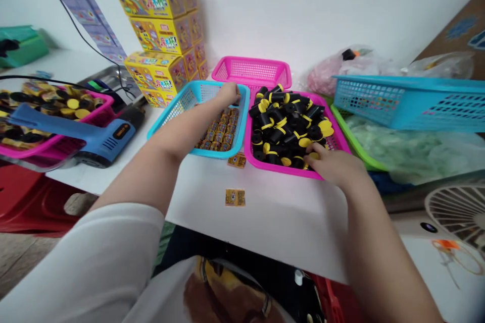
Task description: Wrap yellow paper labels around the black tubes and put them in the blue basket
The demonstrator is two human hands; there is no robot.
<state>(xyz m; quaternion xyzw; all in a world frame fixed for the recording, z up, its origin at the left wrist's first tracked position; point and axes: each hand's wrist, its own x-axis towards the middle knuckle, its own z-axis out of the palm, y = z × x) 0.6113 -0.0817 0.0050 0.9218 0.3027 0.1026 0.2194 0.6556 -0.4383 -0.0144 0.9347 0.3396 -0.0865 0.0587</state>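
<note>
My left hand [228,94] reaches into the far end of a light blue basket [178,109] that holds rows of small labelled pieces [220,133]; its fingers curl downward and what they touch is hidden. My right hand [333,166] rests at the near rim of a pink basket [253,149] full of black cylinders with yellow caps [288,123], fingertips pinched among them. Two small yellow labels [235,197] lie loose on the white table [280,217].
A blue heat gun [81,133] lies at the left beside another pink basket [53,144] of parts. Yellow boxes [162,30] are stacked at the back. An empty pink basket [252,71], a blue basket [409,101] over a green one and a fan [458,209] stand to the right.
</note>
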